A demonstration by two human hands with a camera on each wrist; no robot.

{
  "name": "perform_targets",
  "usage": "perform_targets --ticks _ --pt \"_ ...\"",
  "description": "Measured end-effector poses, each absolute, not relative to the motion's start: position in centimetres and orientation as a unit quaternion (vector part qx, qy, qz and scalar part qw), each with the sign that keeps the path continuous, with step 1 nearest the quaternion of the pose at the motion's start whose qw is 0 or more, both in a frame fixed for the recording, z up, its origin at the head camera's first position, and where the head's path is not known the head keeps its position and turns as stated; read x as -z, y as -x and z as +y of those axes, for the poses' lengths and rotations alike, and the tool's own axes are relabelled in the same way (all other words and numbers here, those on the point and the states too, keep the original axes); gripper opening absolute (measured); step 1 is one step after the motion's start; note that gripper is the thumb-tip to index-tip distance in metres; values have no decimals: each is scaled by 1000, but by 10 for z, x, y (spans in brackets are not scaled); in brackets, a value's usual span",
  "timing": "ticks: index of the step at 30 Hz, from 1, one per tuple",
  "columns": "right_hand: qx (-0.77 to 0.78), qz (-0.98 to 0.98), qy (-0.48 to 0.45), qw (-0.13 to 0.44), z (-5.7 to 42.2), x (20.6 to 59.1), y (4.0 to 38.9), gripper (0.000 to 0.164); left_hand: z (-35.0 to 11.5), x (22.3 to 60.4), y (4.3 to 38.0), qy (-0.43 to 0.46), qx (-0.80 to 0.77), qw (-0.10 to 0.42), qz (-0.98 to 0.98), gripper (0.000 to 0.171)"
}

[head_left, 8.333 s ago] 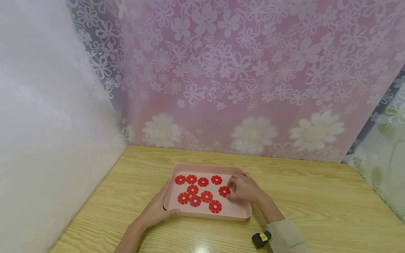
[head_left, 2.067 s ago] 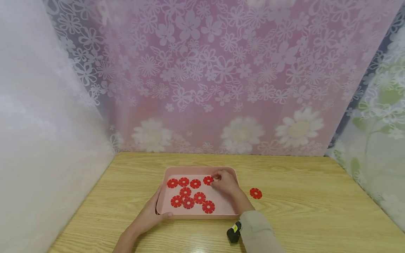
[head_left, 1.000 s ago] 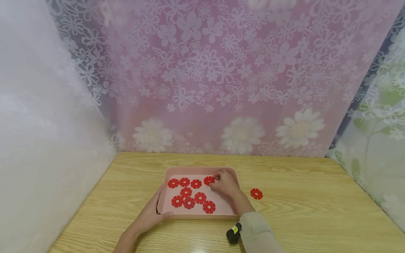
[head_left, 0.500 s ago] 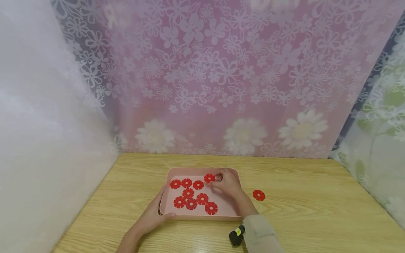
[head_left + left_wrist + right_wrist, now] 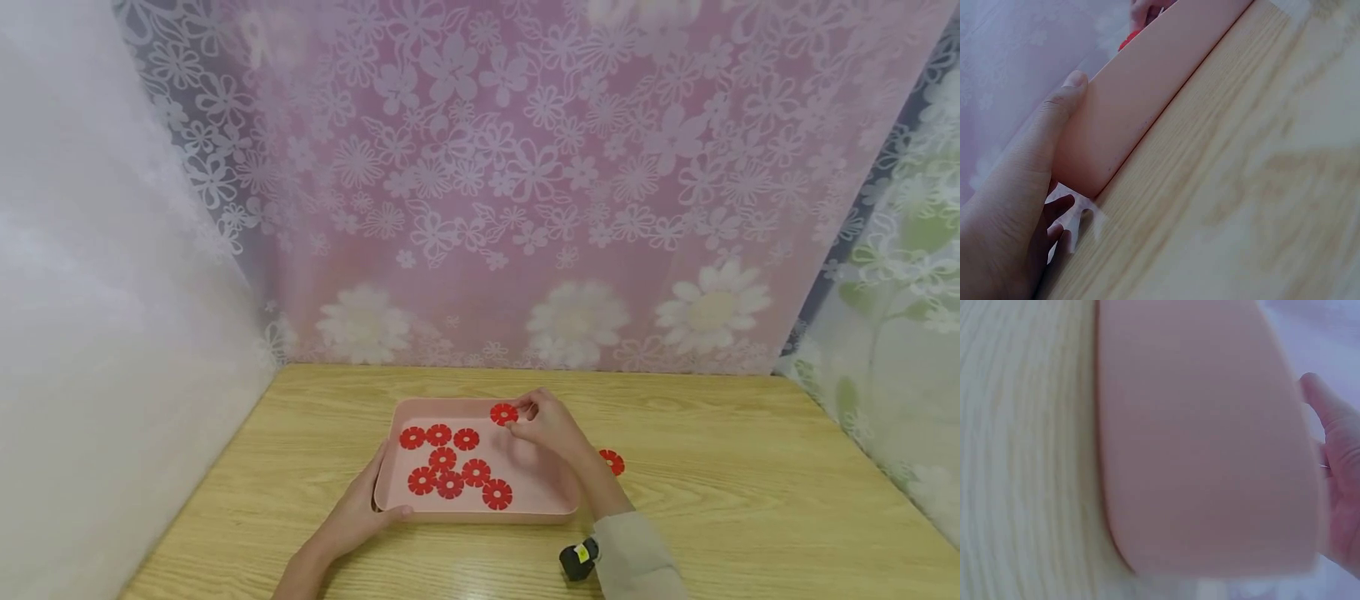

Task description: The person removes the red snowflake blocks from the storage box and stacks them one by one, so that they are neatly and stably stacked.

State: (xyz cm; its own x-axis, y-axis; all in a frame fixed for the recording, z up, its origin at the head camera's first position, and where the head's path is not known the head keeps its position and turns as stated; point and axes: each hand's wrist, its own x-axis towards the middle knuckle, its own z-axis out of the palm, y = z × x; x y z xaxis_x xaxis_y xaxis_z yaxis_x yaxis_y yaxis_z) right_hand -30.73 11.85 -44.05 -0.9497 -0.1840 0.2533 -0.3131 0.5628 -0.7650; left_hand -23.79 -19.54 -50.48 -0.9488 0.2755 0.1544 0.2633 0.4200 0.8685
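My right hand (image 5: 553,427) pinches a red notched plastic disc (image 5: 503,414) between thumb and fingers, over the back right part of a shallow pink tray (image 5: 536,493). The disc has a round hole in its middle. With the thumb on the front rim and the fingers along the left side, my left hand (image 5: 358,510) holds the tray's near left corner. Several more red discs (image 5: 450,484) lie flat in the tray's left and middle. In the right wrist view the tray's wall (image 5: 1197,444) hides most of that hand's fingers.
One red disc (image 5: 615,462) lies on the wooden table (image 5: 720,500) right of the tray, partly behind my right forearm. A black wrist camera (image 5: 578,560) sits by the right sleeve (image 5: 637,554). Behind the table hangs a flowered pink curtain (image 5: 465,317).
Earlier one disc went from the tray to the table on the right. Now my right hand has lifted another disc off the tray's floor, up and slightly right. My left hand keeps its hold.
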Motion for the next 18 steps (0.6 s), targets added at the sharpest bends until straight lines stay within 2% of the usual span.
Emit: perform_targets --ticks 18 --pt "-394 -903 -137 103 188 419 272 27 -197 504 236 -168 -509 9 844 102"
